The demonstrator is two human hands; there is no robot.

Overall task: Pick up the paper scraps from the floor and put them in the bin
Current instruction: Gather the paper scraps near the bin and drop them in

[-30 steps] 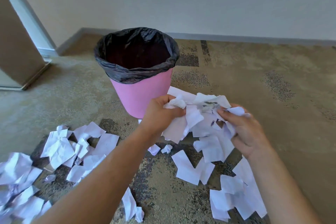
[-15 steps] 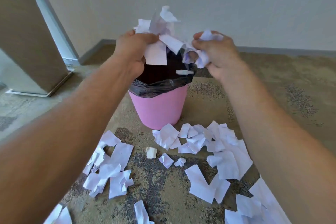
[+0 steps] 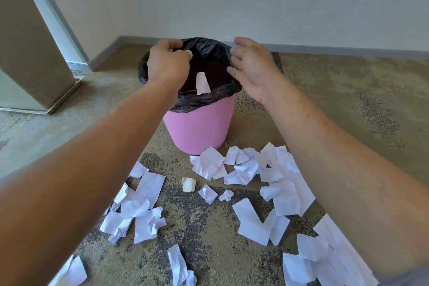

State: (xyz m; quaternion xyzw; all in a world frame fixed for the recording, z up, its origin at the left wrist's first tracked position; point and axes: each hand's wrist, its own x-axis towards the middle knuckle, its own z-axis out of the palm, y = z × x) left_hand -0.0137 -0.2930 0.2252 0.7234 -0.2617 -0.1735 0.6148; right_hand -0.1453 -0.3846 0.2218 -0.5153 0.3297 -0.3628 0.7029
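A pink bin [image 3: 197,127] with a black liner [image 3: 209,50] stands on the carpet ahead of me. Both hands hover over its mouth. My left hand [image 3: 167,62] is above the left rim, fingers loosely curled and holding nothing. Over the right rim, my right hand [image 3: 253,69] has its fingers spread and is empty. One white scrap [image 3: 202,83] shows inside the bin. Several white paper scraps lie on the floor: a cluster [image 3: 246,167] just in front of the bin, another [image 3: 139,211] under my left forearm, and more [image 3: 253,223] nearer me.
A beige panel on a base [image 3: 30,42] stands at the left. The wall with a grey baseboard [image 3: 325,48] runs behind the bin. More scraps [image 3: 320,260] lie at the lower right, and a small cream scrap [image 3: 188,184] lies mid-floor.
Both hands carried a bundle of scraps up from the floor to above the bin and let it go. The hands are now empty and lower over the rim.
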